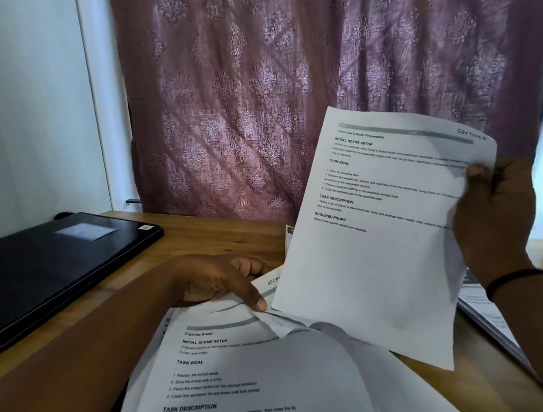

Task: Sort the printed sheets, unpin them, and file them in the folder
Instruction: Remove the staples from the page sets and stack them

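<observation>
Two hands work with printed sheets above a wooden table (pixel 201 240). The right hand (pixel 495 217) is raised on the right side and grips one loose sheet (pixel 373 240) by its right edge, the thumb pressed on the printed face and the other fingers behind the paper. This sheet hangs in the air, tilted, and its heading reads "Tomorrow's Outfit Preparation". A dark band (pixel 516 279) sits around the right wrist.

The left hand (pixel 224 281) lies lower, near the middle, with the fingers curled down on the top edge of a stack of sheets (pixel 245 380) that rests at the near edge of the table. Its fingertip presses the paper close to a crumpled, folded corner (pixel 281 323); the hand is closed on the stack, pressing it down rather than lifting it. The top page of the stack is titled "Organize Bread". I cannot tell if a pin remains in that corner.

More paper shows partly under the raised sheet, behind the left hand. On the right, near the wrist, lies a folder (pixel 493 315) with pages on it, mostly hidden by the arm. A closed black laptop (pixel 51 272) sits on the far left of the table. Behind the table hangs a purple patterned curtain (pixel 286 74).
</observation>
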